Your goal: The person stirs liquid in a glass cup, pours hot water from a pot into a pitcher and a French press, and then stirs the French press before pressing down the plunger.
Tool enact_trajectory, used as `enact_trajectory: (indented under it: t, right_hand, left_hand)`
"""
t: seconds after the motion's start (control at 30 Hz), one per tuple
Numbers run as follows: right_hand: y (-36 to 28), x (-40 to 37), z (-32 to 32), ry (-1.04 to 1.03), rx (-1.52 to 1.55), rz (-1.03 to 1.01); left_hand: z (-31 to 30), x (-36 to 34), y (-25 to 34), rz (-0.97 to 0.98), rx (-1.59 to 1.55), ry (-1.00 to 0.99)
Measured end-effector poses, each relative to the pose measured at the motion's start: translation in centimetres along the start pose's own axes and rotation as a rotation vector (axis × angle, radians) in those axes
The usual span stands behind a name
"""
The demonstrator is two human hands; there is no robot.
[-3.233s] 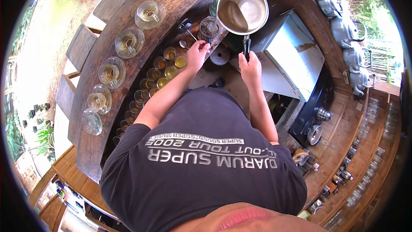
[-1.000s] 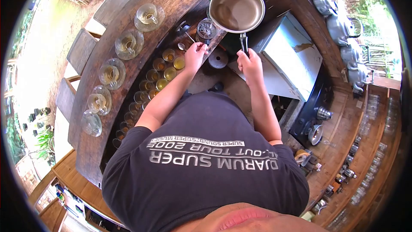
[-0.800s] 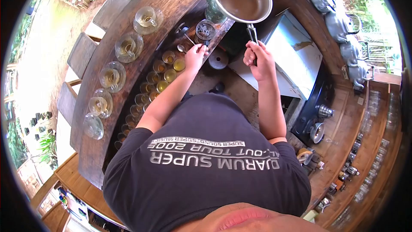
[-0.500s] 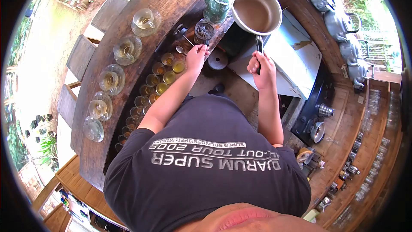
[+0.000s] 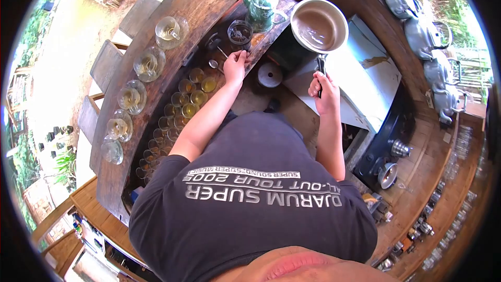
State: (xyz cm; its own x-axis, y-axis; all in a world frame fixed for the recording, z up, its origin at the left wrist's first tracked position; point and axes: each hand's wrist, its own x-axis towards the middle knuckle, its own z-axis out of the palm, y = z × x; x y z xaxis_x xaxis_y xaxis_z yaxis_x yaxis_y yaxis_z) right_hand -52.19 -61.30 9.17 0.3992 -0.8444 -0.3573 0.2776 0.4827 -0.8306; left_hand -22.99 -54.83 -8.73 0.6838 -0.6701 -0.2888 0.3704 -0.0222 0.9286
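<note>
My right hand [image 5: 326, 94] is wrapped round the black handle of a light metal saucepan [image 5: 343, 26], which has a brownish, shiny inside. My left hand [image 5: 235, 68] is closed in a pinch on the short dark handle of a small strainer [image 5: 240, 32]. The strainer sits in the mouth of a glass on the lower counter and has dark bits in it. A green speckled teapot [image 5: 262, 9] stands just beyond the strainer. A spoon [image 5: 214, 65] lies beside my left hand.
Several small glasses of amber liquid [image 5: 189, 109] crowd the lower shelf at left. Glass cups on saucers [image 5: 149, 65] line the curved wooden counter [image 5: 195, 8]. Metal kettles [image 5: 420, 36] stand along the far right. A white surface [image 5: 360, 81] lies beyond my right hand.
The view has shifted slightly. The saucepan appears a little lower and to the right. My left hand stays at the strainer, which appears slightly farther left.
</note>
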Motion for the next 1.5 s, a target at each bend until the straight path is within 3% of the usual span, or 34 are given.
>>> enact_trajectory:
  t: [0.33, 0.43, 0.47, 0.53, 0.6, 0.7, 0.73, 0.8, 1.0, 1.23, 1.4, 1.47, 1.5]
  right_hand:
    - [-2.8, 7.2, -5.3, -0.165, -0.132, 0.028]
    - [-2.8, 8.9, -7.3, -0.179, -0.113, 0.113]
    - [-3.0, 9.3, -7.9, -0.185, -0.122, 0.127]
    - [-3.2, 10.3, -9.3, -0.181, -0.144, 0.164]
    - [-3.6, 11.4, -10.4, -0.187, -0.158, 0.183]
    - [-4.5, 12.9, -11.7, -0.197, -0.199, 0.192]
    - [-4.8, 13.4, -12.0, -0.205, -0.224, 0.183]
    - [-5.6, 14.2, -12.2, -0.219, -0.228, 0.167]
    - [-6.7, 15.5, -11.8, -0.241, -0.234, 0.109]
    - [-6.1, 16.2, -10.7, -0.234, -0.284, 0.084]
    - [-7.8, 16.4, -7.3, -0.232, -0.418, -0.012]
    - [-8.5, 16.5, -5.6, -0.226, -0.45, -0.034]
    - [-8.8, 16.6, -4.7, -0.223, -0.497, -0.074]
  left_hand:
    - [1.8, -1.4, 0.6, 0.049, 0.07, 0.181]
    - [3.2, -3.5, 3.6, 0.352, 0.484, 0.277]
    - [4.3, -3.2, 5.3, 0.361, 0.488, 0.284]
    - [6.3, -2.9, 8.4, 0.629, 0.633, 0.185]
    - [9.3, -0.3, 12.2, 0.774, 0.667, 0.102]
    - [12.6, 4.4, 16.9, 0.835, 0.924, -0.045]
    - [13.7, 5.8, 17.9, 0.746, 0.986, -0.059]
    - [15.2, 8.5, 19.3, 0.893, 1.218, -0.073]
    - [15.6, 13.1, 18.9, 0.947, 1.695, -0.164]
    - [15.1, 15.6, 19.0, 0.971, 1.597, -0.184]
    - [15.8, 12.5, 24.4, 0.97, 1.18, -0.095]
    - [14.5, 11.3, 25.0, 0.966, 1.165, -0.047]
    - [13.7, 10.5, 24.7, 0.891, 1.072, -0.014]
